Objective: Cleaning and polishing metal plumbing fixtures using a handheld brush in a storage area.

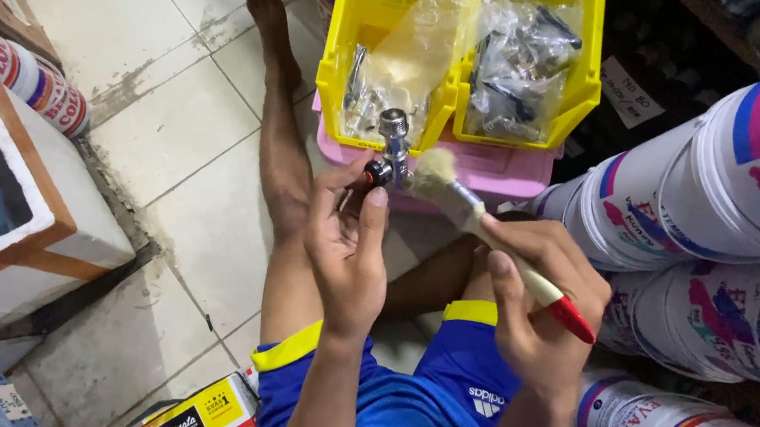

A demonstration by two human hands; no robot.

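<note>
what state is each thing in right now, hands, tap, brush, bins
left hand: shut on small chrome metal tap, held upright
right hand: shut on red-tipped wooden paintbrush, bristles at tap
two yellow plastic bins: open, holding bagged metal fittings
white paint buckets: lidded, lying sideways

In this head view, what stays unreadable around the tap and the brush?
- Metal tap: lower end hidden by the left hand.
- Paintbrush: handle middle covered by the right hand.
- Yellow bins: parts blurred behind plastic bags; tops cut off by the frame edge.
</note>
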